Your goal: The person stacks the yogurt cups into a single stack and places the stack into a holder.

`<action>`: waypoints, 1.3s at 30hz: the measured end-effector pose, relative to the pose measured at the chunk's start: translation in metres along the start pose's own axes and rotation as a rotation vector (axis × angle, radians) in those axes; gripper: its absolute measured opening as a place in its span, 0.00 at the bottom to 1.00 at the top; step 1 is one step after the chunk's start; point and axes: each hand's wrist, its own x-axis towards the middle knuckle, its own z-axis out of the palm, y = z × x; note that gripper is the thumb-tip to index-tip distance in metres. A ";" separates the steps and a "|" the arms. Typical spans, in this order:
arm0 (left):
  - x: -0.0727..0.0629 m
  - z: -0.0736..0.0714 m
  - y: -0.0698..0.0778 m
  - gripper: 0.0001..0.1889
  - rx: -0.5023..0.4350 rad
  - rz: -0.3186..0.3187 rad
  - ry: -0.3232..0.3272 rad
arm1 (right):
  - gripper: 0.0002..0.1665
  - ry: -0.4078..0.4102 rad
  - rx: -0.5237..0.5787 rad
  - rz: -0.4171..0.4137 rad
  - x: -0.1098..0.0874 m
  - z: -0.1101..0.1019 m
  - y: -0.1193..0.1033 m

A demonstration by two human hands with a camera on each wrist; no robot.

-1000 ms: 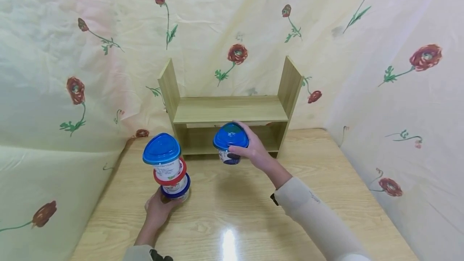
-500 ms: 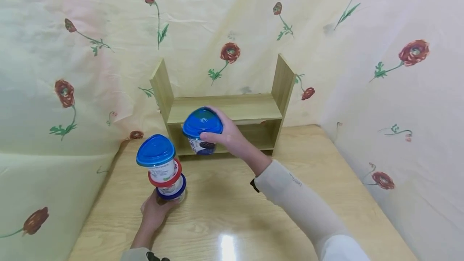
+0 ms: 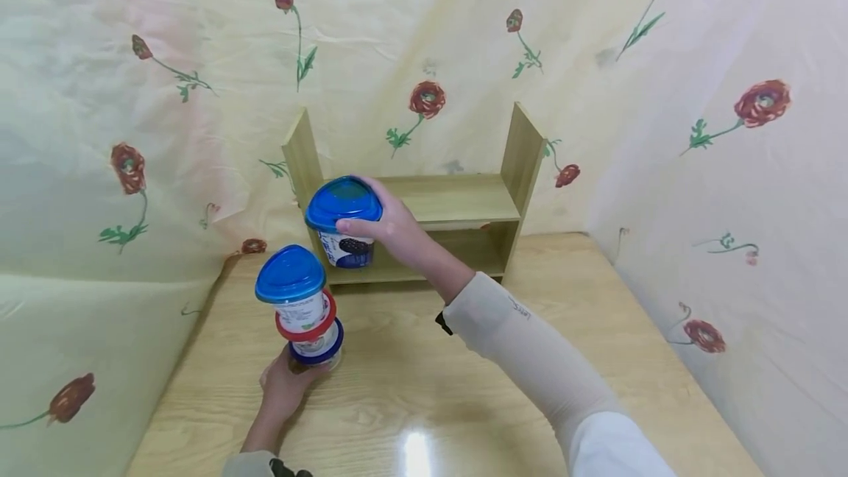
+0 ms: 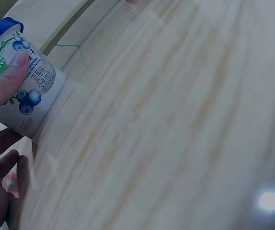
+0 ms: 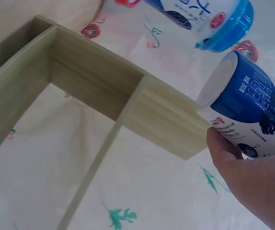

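Three yogurt tubs stand stacked at the left of the table: a dark-blue-lidded one (image 3: 333,352) at the bottom, a red-lidded one (image 3: 306,331) in the middle, and a blue-lidded one (image 3: 291,277) on top. My left hand (image 3: 285,387) grips the bottom tub; the left wrist view shows the thumb pressed on its blueberry-printed side (image 4: 29,103). My right hand (image 3: 400,230) holds another blue-lidded yogurt tub (image 3: 344,208), with a blackberry print, in the air above and right of the stack. In the right wrist view that tub's pale base (image 5: 219,84) faces the stack's top tub (image 5: 190,17), apart from it.
A wooden two-tier shelf (image 3: 457,201) stands at the back of the wooden table (image 3: 530,381), behind the raised tub. Cloth with a poppy print (image 3: 629,131) hangs along the back and both sides.
My right hand has carried its tub left and upward, from in front of the shelf's middle to near the stack. The left hand keeps its grip on the bottom tub.
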 end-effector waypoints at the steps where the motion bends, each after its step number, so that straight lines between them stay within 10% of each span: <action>1: 0.000 0.000 0.000 0.52 0.004 0.002 0.001 | 0.47 0.002 -0.001 0.001 0.002 0.001 -0.002; 18: 0.001 -0.004 -0.006 0.57 -0.028 -0.027 -0.009 | 0.45 -0.077 0.021 -0.074 0.026 0.034 -0.032; 39: 0.004 0.001 -0.007 0.53 -0.002 0.005 0.024 | 0.51 -0.111 -0.099 0.047 0.026 0.070 -0.029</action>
